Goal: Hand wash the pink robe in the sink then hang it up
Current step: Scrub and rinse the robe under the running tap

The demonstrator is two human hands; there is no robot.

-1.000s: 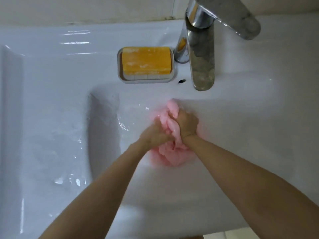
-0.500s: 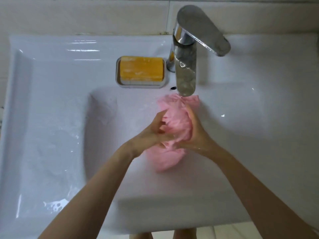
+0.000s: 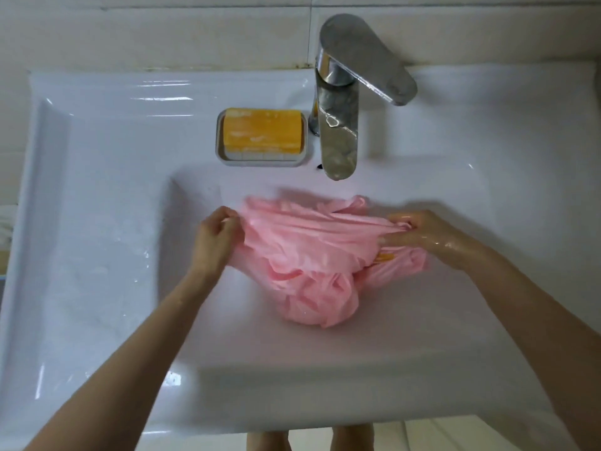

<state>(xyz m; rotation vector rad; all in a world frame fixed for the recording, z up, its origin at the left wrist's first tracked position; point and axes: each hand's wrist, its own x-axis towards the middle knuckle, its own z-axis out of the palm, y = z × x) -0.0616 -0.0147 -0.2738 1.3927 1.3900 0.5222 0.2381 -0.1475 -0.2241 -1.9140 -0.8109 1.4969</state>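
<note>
sink (image 3: 97,196), white and wet below pale wall tiles (image 3: 162,34), holds pink robe (image 3: 309,249).

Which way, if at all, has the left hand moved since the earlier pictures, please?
Yes. The left hand has moved left, away from the faucet spout, and now sits below the left end of the soap dish, gripping the pink robe.

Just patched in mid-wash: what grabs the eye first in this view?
The pink robe dominates, pulled taut across the white sink basin, with the left hand gripping one end and the wet right hand the other. Behind it, an orange soap bar sits in a grey dish just left of the chrome faucet.
</note>
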